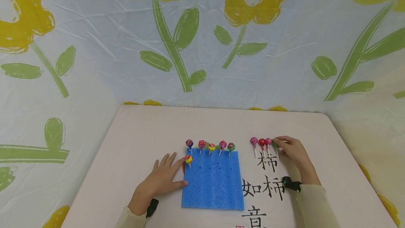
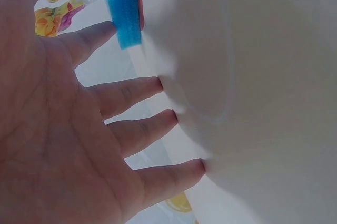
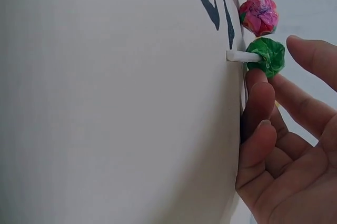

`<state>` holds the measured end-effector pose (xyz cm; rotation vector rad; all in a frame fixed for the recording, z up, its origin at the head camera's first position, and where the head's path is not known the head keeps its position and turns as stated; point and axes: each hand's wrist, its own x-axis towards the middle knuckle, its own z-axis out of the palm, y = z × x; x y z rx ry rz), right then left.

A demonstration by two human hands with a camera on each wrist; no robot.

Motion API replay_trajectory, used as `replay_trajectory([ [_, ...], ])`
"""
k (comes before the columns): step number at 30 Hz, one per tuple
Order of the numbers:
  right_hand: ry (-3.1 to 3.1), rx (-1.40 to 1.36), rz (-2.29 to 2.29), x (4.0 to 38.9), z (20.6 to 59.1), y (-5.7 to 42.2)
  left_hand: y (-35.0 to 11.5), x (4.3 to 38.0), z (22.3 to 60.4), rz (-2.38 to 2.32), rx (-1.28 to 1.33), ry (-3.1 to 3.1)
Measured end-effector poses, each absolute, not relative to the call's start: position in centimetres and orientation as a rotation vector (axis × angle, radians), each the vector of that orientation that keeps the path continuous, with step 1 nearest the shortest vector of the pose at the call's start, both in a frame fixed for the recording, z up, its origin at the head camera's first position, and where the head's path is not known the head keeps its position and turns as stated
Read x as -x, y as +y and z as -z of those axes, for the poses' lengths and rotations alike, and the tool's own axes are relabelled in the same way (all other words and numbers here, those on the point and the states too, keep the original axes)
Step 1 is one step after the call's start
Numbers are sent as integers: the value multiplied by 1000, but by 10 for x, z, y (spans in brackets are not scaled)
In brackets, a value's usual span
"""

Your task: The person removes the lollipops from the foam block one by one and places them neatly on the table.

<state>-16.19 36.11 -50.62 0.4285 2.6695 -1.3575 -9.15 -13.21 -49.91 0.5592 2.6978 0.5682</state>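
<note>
My left hand (image 1: 161,178) lies spread at the left edge of a blue foam board (image 1: 212,189), its fingertips (image 2: 174,118) on the table and one finger at the board's side. A yellow lollipop (image 1: 188,159) stands in the board beside this hand. Behind it, along the far edge, a row of lollipops in mixed colours stands, among them a dark purple one (image 1: 189,143). My right hand (image 1: 294,152) is at a green lollipop (image 3: 269,58), fingers behind its wrapped head; the thumb (image 3: 316,60) stands slightly apart from it in the right wrist view.
Left of the green lollipop lie a pink lollipop (image 1: 268,141), a red lollipop (image 1: 262,142) and a magenta lollipop (image 1: 254,141). Small dark holes dot the board. Black characters (image 1: 273,187) mark the pale table (image 1: 152,126), with a flowered cloth (image 1: 126,38) behind.
</note>
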Motion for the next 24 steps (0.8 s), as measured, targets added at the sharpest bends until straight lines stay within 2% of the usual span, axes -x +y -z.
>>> replay_trajectory([
  [24, 2681, -434, 1339, 161, 509, 361, -132, 91, 503, -565, -562, 2708],
])
